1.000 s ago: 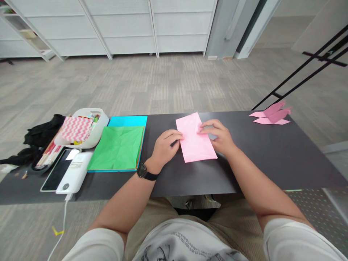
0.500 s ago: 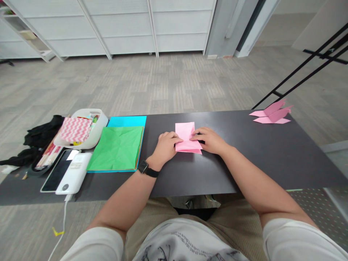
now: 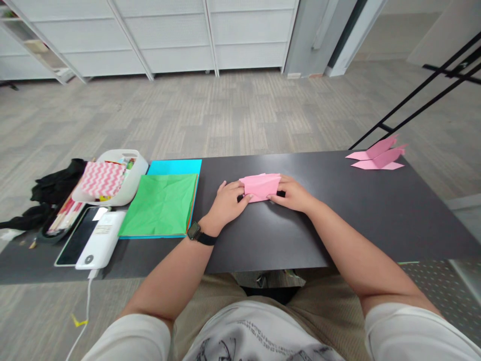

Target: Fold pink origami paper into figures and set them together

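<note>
A folded pink paper point(image 3: 260, 187) lies at the middle of the dark table, wider than it is deep, with slightly uneven edges. At its left end my left hand point(image 3: 230, 200) grips it between thumb and fingers, a black watch on the wrist. My right hand point(image 3: 293, 194) pinches the right end, thumb at the near edge and fingers at the far side. Some fingertips are hidden behind the paper. Folded pink paper shapes point(image 3: 379, 154) stand at the table's far right corner.
Left of my hands lies a stack of coloured sheets, green point(image 3: 161, 203) on top. Further left are a white basket point(image 3: 138, 178), a white power bank point(image 3: 101, 240) with a cable, a phone point(image 3: 77, 240) and black cloth point(image 3: 58, 184). A black metal frame point(image 3: 406, 108) rises behind the right side.
The pink paper's near part is now folded up over the rest, making it shorter from front to back. Both hands have shifted to its ends, with the thumbs now at the near edge.
</note>
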{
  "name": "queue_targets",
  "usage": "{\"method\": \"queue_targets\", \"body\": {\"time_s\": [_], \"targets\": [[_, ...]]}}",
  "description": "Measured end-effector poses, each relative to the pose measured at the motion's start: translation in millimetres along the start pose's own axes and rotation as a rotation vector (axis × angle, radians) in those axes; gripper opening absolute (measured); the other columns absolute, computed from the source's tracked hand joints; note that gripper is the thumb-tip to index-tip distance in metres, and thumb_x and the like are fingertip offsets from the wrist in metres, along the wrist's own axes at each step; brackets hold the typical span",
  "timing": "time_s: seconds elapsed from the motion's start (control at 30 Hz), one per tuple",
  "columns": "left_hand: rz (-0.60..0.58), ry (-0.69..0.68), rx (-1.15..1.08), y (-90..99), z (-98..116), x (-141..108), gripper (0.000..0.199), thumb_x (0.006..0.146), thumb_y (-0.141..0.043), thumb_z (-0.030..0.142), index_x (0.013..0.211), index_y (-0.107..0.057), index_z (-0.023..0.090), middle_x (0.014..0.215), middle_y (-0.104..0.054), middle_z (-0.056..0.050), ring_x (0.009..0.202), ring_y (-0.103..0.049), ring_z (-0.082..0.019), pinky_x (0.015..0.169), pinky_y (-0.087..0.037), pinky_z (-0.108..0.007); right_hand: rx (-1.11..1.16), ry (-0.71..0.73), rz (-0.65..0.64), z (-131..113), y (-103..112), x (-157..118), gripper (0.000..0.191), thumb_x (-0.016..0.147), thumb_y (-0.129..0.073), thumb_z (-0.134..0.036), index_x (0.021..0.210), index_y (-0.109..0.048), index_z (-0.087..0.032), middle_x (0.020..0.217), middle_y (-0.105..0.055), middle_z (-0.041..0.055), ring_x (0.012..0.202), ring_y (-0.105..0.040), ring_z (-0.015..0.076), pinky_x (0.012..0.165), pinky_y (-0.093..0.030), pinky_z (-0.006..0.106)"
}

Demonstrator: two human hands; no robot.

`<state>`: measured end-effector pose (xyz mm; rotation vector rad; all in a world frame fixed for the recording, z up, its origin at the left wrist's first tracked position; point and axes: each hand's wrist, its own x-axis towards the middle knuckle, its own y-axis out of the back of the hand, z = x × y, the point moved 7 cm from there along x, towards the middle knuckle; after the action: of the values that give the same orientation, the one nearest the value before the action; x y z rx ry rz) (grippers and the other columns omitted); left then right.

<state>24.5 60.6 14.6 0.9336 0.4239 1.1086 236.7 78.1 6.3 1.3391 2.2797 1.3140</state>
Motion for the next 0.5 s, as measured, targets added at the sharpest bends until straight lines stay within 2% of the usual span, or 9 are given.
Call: {"method": "queue_targets", "body": {"time_s": [0.07,0.17,0.23,0.3,0.37,0.43,0.5], "targets": [[0.006,0.006,0.005,0.4,-1.1,0.5,0.027,0.105,-0.061,0.030,0.129,-0.074,0.025,0.140,-0.074,-0.011,0.135,-0.065,-0.031,0.131,-0.027,-0.068,-0.012,-0.036,0.014,4.9,0.2,-1.0,0.021,0.096,-0.070,-0.044,0.102,-0.085,-0.029,0.132,-0.078,0.0086,0.129,-0.068,0.0330,0.123,-0.039,0.062],[0.056,0.011,0.001,-1.3,-5.5,1.4,0.063,0.100,-0.066,0.025,0.160,-0.048,0.019,0.150,-0.067,-0.018,0.138,-0.064,-0.033,0.130,-0.032,-0.064,-0.051,-0.098,0.043,10.9,-0.3,-0.9,0.024,0.098,-0.067,-0.045,0.090,-0.079,-0.026,0.126,-0.078,0.0084,0.121,-0.070,0.0311,0.126,-0.031,0.067],[0.104,0.005,-0.012,-2.8,-8.6,1.5,0.089,0.096,-0.070,0.023,0.172,-0.023,0.017,0.149,-0.066,-0.020,0.139,-0.063,-0.034,0.129,-0.035,-0.063,-0.076,-0.119,0.063,12.5,-1.8,0.9,0.025,0.099,-0.065,-0.044,0.084,-0.073,-0.025,0.118,-0.077,0.0091,0.114,-0.070,0.0300,0.123,-0.037,0.064],[0.148,0.006,-0.009,-3.1,-11.5,1.1,0.104,0.094,-0.074,0.024,0.175,-0.010,0.017,0.149,-0.065,-0.022,0.142,-0.060,-0.035,0.126,-0.040,-0.062,-0.115,-0.133,0.091,13.2,-3.4,3.0,0.023,0.097,-0.066,-0.042,0.083,-0.069,-0.025,0.117,-0.074,0.0111,0.112,-0.068,0.0305,0.116,-0.046,0.058],[0.173,0.005,0.032,-2.6,-12.5,0.6,0.101,0.093,-0.075,0.025,0.175,-0.016,0.017,0.159,-0.055,-0.024,0.150,-0.052,-0.037,0.126,-0.041,-0.060,-0.167,-0.151,0.129,13.7,-4.2,4.3,0.018,0.095,-0.068,-0.041,0.088,-0.069,-0.025,0.122,-0.071,0.0135,0.118,-0.065,0.0322,0.112,-0.050,0.053],[0.158,-0.020,0.094,-3.2,-9.8,0.5,0.080,0.096,-0.071,0.022,0.168,-0.038,0.018,0.169,-0.044,-0.023,0.158,-0.043,-0.038,0.130,-0.038,-0.059,-0.216,-0.178,0.171,14.4,-4.0,4.2,0.018,0.094,-0.070,-0.041,0.101,-0.071,-0.024,0.125,-0.069,0.0145,0.124,-0.063,0.0344,0.113,-0.049,0.054],[0.100,-0.073,0.145,-6.7,-3.8,0.3,0.053,0.101,-0.064,0.021,0.154,-0.058,0.020,0.170,-0.046,-0.019,0.161,-0.040,-0.037,0.133,-0.034,-0.058,-0.254,-0.207,0.194,14.6,-3.7,3.6,0.029,0.094,-0.071,-0.040,0.117,-0.071,-0.024,0.126,-0.069,0.0153,0.127,-0.061,0.0366,0.115,-0.047,0.056]]}}
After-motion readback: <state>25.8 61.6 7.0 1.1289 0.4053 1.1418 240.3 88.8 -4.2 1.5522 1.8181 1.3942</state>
